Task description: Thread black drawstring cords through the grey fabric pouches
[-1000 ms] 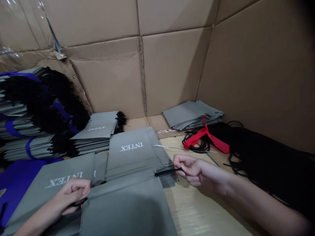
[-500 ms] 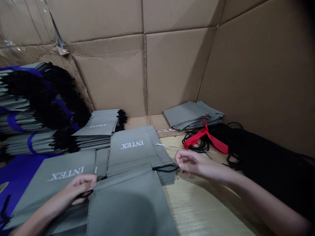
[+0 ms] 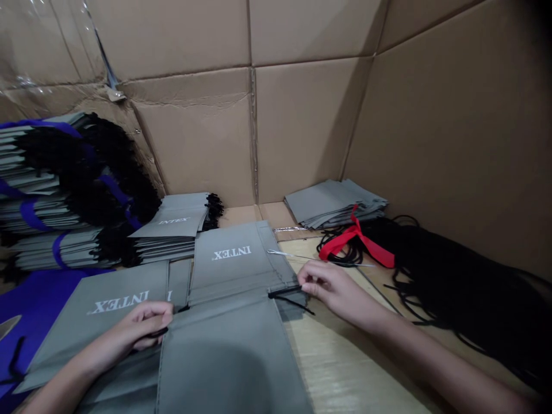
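A grey drawstring pouch point(image 3: 224, 356) lies flat in front of me, its top edge facing away. At its top right corner a black cord point(image 3: 287, 290) comes out, and my right hand point(image 3: 323, 284) is closed in a pinch on one strand. A second strand hangs loose beside it. My left hand point(image 3: 149, 325) is closed at the top left corner, with black cord showing between its fingers. Just beyond, a grey pouch printed INTEX point(image 3: 233, 253) lies partly under the front one. A thin metal needle-like tool point(image 3: 319, 258) rests beyond my right hand.
Right of the pouches lie a heap of black cords point(image 3: 452, 299) and a red ribbon point(image 3: 357, 237). Grey pouches point(image 3: 334, 198) are piled at the back. Bundles with blue bands point(image 3: 32, 215) and a pouch stack point(image 3: 170, 224) stand left. Cardboard walls point(image 3: 302, 126) enclose the table.
My right hand has shifted slightly left toward the pouch corner. One cord strand that was near its fingers now hangs loose. My left hand stays on the left corner.
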Demonstrator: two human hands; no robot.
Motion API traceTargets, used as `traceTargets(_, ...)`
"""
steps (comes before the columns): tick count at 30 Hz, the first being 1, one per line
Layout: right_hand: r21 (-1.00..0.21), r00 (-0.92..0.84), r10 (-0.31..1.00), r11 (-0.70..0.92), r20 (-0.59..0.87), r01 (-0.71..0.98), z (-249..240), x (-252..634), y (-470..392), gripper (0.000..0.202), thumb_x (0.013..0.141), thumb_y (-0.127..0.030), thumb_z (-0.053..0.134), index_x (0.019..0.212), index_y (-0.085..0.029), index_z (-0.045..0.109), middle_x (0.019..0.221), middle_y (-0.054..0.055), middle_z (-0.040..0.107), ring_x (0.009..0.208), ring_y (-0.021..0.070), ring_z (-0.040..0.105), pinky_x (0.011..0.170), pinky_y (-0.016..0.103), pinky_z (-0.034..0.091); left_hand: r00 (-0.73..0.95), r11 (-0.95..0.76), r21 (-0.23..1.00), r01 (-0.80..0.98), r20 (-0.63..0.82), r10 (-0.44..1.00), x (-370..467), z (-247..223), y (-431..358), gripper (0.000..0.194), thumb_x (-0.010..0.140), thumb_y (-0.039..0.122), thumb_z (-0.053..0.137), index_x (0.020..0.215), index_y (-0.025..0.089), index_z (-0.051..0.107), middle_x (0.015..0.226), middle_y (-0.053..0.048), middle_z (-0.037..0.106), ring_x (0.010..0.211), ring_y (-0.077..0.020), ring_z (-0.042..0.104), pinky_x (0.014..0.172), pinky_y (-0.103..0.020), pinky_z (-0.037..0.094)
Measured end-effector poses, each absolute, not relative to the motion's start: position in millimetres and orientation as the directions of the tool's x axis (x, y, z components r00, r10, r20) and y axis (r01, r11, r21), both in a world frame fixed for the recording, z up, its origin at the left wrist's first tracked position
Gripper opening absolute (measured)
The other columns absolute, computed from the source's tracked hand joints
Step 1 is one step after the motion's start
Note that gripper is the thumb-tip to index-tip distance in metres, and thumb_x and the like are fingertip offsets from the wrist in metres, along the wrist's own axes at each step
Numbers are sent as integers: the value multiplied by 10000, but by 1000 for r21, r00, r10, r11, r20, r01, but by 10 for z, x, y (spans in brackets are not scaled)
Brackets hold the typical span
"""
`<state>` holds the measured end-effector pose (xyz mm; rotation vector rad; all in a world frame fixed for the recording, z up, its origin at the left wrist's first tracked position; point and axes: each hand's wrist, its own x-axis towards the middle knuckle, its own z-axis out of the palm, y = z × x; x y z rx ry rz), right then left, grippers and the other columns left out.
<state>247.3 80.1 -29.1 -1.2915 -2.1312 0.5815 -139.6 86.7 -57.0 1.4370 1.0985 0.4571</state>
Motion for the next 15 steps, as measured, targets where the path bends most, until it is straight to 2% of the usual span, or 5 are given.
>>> traceTargets(3,-659,-321,920,385,223,646,-324,2542,836,112,793,-161,470,693,-200,499,664,-19,518,641,145,472,594,246,350,478,136,911,390,-326,815,-1425,-571,859,521,704,639,556,584,167,371,541,61,352,405,-25,119,414,-212,38)
traceTargets(8,-669,-316,928,365,200,648,-416,2605,900,135,777,-153,465,655,-196,508,656,-14,538,647,148,482,622,262,351,490,98,910,402,-304,817,-1441,-567,839,523,715,630,556,569,167,363,550,61,297,449,-48,142,422,-214,57)
traceTargets(13,-701,-381,921,324,81,635,-396,2685,923,101,759,-241,571,674,-186,578,653,-11,579,645,151,520,588,252,372,478,116,910,399,-314,821,-1417,-543,825,536,710,648,549,576,170,348,565,63,294,457,-48,131,427,-215,62)
traceTargets(15,-717,-414,910,307,29,626,-347,2723,910,111,753,-296,607,748,-185,610,701,-1,614,667,159,549,597,255,395,480,130,907,401,-329,813,-1402,-527,825,547,693,658,558,572,172,336,561,63,302,450,-45,132,425,-216,60)
